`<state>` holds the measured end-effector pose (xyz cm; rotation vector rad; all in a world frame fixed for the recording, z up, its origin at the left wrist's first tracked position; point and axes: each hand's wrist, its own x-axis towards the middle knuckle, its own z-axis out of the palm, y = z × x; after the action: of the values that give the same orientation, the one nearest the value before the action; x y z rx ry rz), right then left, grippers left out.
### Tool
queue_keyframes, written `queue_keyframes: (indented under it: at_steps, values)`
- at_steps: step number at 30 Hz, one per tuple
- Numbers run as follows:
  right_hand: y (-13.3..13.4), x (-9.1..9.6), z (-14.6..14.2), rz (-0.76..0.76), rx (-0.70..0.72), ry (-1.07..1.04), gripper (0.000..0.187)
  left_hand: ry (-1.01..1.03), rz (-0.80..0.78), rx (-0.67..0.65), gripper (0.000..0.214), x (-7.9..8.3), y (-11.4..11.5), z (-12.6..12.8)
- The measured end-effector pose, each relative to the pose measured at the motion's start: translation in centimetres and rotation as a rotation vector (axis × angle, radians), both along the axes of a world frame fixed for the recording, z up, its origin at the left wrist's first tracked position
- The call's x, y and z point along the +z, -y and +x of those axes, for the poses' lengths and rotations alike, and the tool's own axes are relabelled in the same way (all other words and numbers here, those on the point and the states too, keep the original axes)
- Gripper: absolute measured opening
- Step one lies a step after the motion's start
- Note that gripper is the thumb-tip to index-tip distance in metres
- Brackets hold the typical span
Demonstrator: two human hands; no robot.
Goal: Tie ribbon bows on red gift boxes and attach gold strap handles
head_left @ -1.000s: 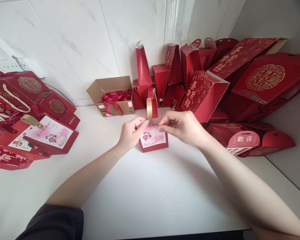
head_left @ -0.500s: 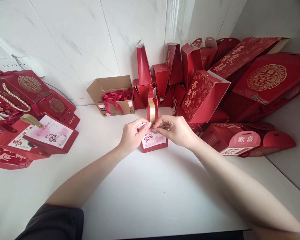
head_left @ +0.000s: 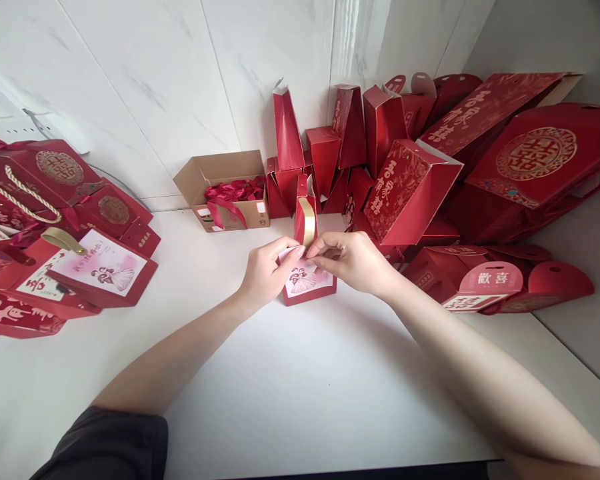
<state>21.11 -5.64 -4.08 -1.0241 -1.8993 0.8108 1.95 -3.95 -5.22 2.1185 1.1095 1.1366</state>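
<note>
A small red gift box (head_left: 307, 288) with a pink picture of a couple on its front stands on the white table (head_left: 290, 393). A gold strap handle (head_left: 308, 223) rises from its top. My left hand (head_left: 264, 271) grips the box's upper left edge, thumb against the pink panel. My right hand (head_left: 353, 261) pinches the top of the box at the foot of the gold handle. The fingertips of both hands meet over the box's top and hide its opening.
A brown carton of red ribbons (head_left: 227, 193) stands behind the box. Red folded boxes and bags (head_left: 410, 180) pile up at the back right against the wall. More finished red boxes with pink pictures (head_left: 97, 270) lie at the left.
My right hand has drawn left toward the base of the gold handle, closing to a pinch beside my left thumb. The handle now stands more upright. The box has hardly moved.
</note>
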Motion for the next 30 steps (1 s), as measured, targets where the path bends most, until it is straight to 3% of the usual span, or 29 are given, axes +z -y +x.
queue_keyframes:
  at_steps: [5,11,20,23,30]
  values:
    - [0.02,-0.14,-0.12,-0.007,-0.011,-0.037,0.003,0.001,0.004,0.009,0.024,0.00,-0.01,-0.03]
    - [0.26,0.09,-0.38,-0.026,-0.089,-0.065,0.026,-0.006,-0.006,-0.008,0.022,-0.04,-0.14,-0.10]
    - [0.36,0.17,-0.22,0.445,-0.218,0.291,0.008,-0.038,-0.031,-0.042,0.013,0.16,0.05,-0.06]
    - [0.08,0.20,0.00,0.536,-0.240,0.339,0.007,-0.042,-0.025,-0.076,0.016,0.32,0.11,-0.16]
    - [-0.40,-0.05,0.24,0.364,-0.079,0.144,0.005,-0.024,-0.047,-0.198,0.018,0.74,-0.08,-0.35]
